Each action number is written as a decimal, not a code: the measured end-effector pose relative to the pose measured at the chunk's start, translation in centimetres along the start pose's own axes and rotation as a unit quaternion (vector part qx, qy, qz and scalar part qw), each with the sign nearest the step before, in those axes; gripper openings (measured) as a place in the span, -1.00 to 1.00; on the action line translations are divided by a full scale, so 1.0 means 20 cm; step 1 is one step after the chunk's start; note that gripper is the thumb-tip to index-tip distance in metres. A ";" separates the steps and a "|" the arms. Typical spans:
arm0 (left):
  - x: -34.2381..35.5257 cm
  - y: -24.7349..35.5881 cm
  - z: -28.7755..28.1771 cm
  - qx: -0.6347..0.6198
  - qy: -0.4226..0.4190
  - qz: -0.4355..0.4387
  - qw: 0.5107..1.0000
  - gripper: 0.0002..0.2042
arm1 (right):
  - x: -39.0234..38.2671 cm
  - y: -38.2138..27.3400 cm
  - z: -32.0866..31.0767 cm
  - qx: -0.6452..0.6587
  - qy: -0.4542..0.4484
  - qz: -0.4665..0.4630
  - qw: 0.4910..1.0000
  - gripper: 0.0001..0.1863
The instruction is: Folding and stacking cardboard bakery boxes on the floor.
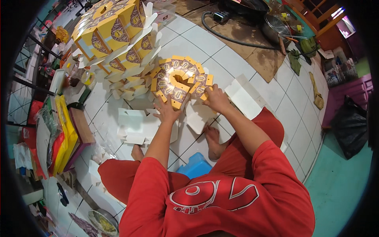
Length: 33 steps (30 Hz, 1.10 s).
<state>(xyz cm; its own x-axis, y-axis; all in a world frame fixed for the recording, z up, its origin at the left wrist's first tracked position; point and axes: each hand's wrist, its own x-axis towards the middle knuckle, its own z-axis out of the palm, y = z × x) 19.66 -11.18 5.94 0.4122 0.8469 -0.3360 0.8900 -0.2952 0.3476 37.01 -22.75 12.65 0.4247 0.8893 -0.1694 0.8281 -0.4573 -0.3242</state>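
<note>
On the tiled floor in front of me, small yellow-and-brown cardboard boxes (164, 83) stand packed in a curved, ring-like layer with a gap in the middle. My left hand (167, 112) has its fingers spread against the near side of this ring. On its right side, my right hand (217, 100) has its fingers bent around the edge of a yellow cardboard box (199, 90); part of the grip is hidden. Below my hands lie opened white carton pieces: one by the left hand (136, 124), one between the hands (198, 116), and a longer white carton (245, 96) at right.
A tall stack of similar yellow boxes (108, 35) with white flaps rises at left. A blue plastic stool (195, 166) sits between my legs. Far right are a hose (205, 23), a pan (246, 8) and a pot (274, 27); a black bag (349, 128) hangs at right.
</note>
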 end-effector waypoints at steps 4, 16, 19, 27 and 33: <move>0.10 -0.02 0.03 -0.074 0.004 0.045 0.996 -0.13 | 0.05 -0.03 0.02 0.028 0.017 0.012 0.999 -0.44; 0.30 -0.09 -0.09 -0.110 0.012 0.088 0.990 -0.23 | 0.07 -0.10 0.02 0.011 0.002 -0.019 1.000 -0.47; 0.33 -0.11 -0.11 -0.109 0.004 0.092 0.990 -0.23 | 0.07 -0.07 0.04 -0.023 -0.086 0.009 0.996 -0.50; 0.35 -0.10 -0.11 -0.112 -0.005 0.095 0.989 -0.23 | 0.19 0.01 0.15 0.133 0.057 0.094 0.985 -0.49; 0.31 -0.12 -0.09 -0.119 0.011 0.106 0.987 -0.23 | 0.22 0.10 0.27 0.196 0.112 0.027 0.974 -0.36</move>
<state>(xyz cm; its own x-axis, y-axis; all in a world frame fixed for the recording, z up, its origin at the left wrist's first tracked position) 19.84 -4.43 4.53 0.5772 0.7876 -0.2158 0.7123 -0.3564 0.6046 38.48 -19.83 6.28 0.5699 0.8217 -0.0025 0.6179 -0.4306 -0.6578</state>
